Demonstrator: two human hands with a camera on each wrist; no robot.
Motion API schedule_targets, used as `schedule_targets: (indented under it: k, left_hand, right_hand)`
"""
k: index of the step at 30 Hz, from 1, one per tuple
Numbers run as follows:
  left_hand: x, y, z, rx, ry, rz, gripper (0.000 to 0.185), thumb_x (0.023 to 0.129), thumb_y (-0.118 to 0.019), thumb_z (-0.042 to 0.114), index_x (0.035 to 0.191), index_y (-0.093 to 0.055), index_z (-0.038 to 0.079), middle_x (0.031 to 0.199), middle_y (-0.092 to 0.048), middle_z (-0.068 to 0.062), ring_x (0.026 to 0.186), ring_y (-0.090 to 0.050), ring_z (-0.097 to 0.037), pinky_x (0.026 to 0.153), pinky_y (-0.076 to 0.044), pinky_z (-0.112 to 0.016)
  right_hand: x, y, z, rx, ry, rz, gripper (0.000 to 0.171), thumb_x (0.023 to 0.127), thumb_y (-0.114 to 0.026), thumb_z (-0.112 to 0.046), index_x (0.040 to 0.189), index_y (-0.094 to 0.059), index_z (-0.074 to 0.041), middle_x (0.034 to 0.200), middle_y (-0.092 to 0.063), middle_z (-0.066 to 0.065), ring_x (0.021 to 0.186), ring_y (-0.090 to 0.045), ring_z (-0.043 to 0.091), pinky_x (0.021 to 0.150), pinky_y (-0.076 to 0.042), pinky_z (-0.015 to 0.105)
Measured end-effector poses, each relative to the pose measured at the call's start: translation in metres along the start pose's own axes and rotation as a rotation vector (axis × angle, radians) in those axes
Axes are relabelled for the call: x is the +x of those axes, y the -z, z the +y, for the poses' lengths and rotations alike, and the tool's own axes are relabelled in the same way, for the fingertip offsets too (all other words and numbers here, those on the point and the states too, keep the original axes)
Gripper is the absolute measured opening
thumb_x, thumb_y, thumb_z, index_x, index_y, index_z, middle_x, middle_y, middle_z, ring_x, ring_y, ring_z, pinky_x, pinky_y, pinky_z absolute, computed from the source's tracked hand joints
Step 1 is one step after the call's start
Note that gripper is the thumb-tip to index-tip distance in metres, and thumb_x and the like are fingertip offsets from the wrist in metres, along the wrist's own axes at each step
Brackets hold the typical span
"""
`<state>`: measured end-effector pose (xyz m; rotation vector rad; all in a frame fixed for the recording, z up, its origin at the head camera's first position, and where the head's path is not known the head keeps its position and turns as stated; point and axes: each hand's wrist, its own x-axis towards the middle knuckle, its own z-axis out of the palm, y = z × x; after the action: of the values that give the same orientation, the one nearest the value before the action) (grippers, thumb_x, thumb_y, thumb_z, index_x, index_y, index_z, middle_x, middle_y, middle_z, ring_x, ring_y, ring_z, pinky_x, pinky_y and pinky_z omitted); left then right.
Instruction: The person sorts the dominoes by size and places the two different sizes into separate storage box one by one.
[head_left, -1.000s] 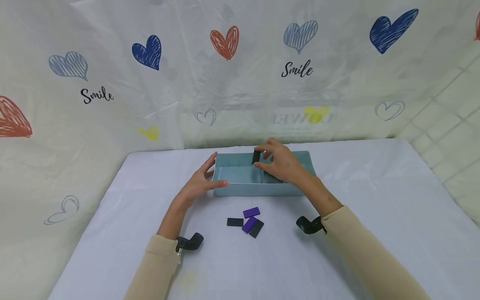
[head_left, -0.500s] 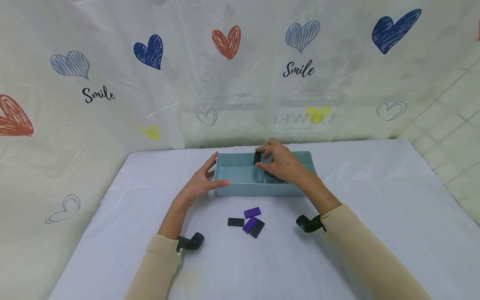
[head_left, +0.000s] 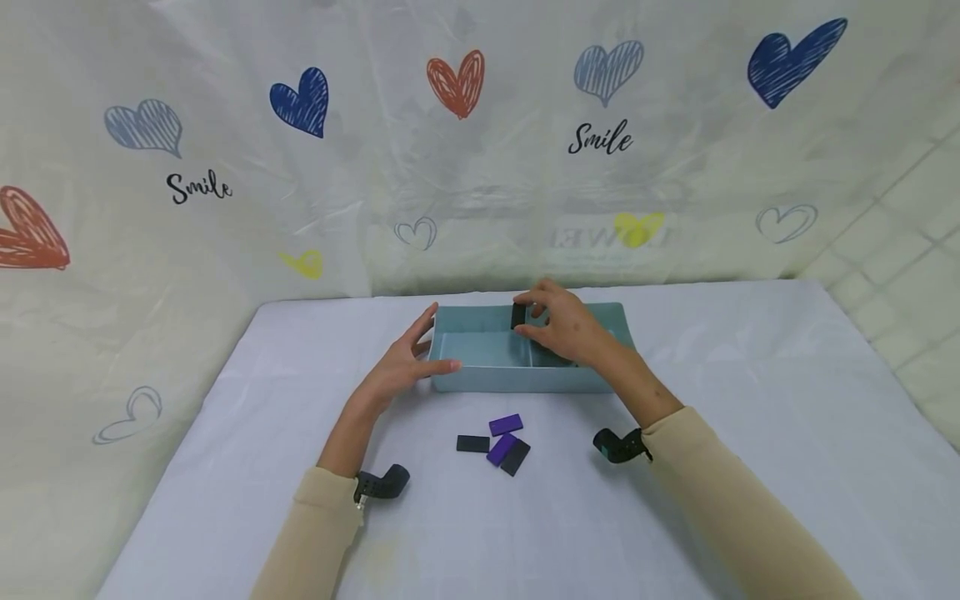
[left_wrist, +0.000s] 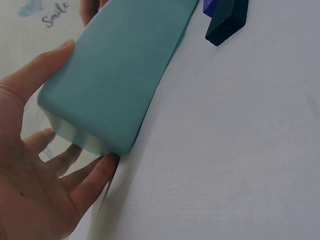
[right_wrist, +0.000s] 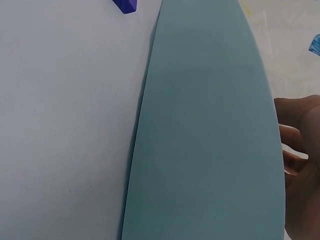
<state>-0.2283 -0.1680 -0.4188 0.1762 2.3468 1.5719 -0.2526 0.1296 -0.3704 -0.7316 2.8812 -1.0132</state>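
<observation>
A long blue-green box (head_left: 517,380) with a divider inside stands on the table. My left hand (head_left: 395,367) rests against its left end, fingers spread. In the left wrist view the thumb (left_wrist: 47,65) lies at the rim and the fingertips touch the end wall. My right hand (head_left: 562,323) reaches over the box and pinches a small black rectangular block (head_left: 518,316) upright between thumb and fingers, over the divider. The right wrist view has the box wall (right_wrist: 205,125) in front of the right hand (right_wrist: 302,160), hiding the block. That hand partly covers the right compartment.
In front of the box lie two purple blocks (head_left: 506,425) and two black blocks (head_left: 473,443), some touching. A white cloth (head_left: 720,367) covers the table. Behind its back edge hangs a sheet (head_left: 517,167) printed with hearts.
The whole head view has shifted slightly, with the scene drifting a little to the right. Both hands keep their places at the box, the black block still pinched in the right.
</observation>
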Motion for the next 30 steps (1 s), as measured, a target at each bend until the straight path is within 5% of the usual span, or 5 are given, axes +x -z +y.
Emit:
schedule_targets:
  k: [30]
  left_hand:
    - [0.0005,0.0013,0.0001,-0.010,-0.002,-0.015,0.105,0.085,-0.086,0.037,0.162,-0.016,0.054,0.176,-0.016,0.005,0.161,-0.025,-0.034,0.122,-0.024,-0.073]
  right_hand:
    - [-0.0043,0.0026,0.0011,0.046,-0.007,0.024,0.040,0.095,-0.076,-0.014,0.133,-0.067,-0.004,0.133,-0.059,0.018,0.116,-0.067,0.036,0.091,-0.059,0.049]
